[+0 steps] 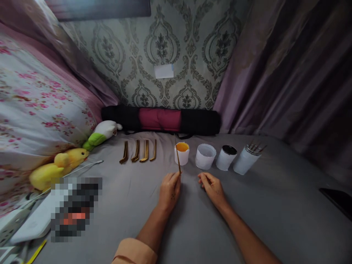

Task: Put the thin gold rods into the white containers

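Observation:
My left hand (pixel 170 190) rests on the grey sheet (pixel 275 205) and pinches a thin brown stick (pixel 177 157) that points up and away, towards a white cup with orange liquid (pixel 182 153). My right hand (pixel 211 187) lies on the sheet beside it, fingers loosely curled, holding nothing I can see. Further right stand an empty white cup (pixel 205 156), a white cup with dark contents (pixel 226 157) and a white cup holding several thin sticks (pixel 246 158). Several bent golden pieces (pixel 138 151) lie in a row to the left of the cups.
A black and maroon roll bag (pixel 161 120) lies along the patterned wall. Yellow and green soft toys (pixel 60 165) sit at the left by a floral pillow (pixel 33 106). A white device (pixel 33 223) and cables lie at lower left. A dark object (pixel 338 200) lies at the right edge.

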`<state>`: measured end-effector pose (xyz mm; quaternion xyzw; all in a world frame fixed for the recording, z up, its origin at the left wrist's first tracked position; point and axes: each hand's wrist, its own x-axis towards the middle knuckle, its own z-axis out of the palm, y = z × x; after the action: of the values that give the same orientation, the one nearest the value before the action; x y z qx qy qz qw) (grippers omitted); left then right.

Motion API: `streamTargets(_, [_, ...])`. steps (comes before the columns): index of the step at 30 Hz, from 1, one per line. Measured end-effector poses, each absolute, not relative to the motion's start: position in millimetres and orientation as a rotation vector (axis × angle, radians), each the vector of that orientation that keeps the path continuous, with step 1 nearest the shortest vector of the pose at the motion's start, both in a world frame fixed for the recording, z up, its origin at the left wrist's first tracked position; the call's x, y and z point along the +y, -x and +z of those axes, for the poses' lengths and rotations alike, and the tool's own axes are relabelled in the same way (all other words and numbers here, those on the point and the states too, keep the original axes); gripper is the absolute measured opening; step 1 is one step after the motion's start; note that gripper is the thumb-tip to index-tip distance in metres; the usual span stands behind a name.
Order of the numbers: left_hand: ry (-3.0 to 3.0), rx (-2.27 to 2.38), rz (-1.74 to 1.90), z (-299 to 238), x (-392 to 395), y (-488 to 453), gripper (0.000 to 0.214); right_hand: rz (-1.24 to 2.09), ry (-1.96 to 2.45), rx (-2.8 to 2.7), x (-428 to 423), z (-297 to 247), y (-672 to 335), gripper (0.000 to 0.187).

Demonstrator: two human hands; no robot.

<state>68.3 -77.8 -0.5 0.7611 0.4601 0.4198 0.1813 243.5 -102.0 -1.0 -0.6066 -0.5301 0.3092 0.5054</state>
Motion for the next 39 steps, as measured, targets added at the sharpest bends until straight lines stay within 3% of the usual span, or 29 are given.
streamTargets(15, [-2.654, 1.424, 0.970, 9, -82, -67, 0.031, 0.802, 1.393, -1.262, -107, 9, -244, 0.033])
streamTargets(39, [-2.802, 1.331, 0.830, 9, -84, -72, 0.031, 1.089, 1.215, -1.109, -116, 27, -234, 0.034])
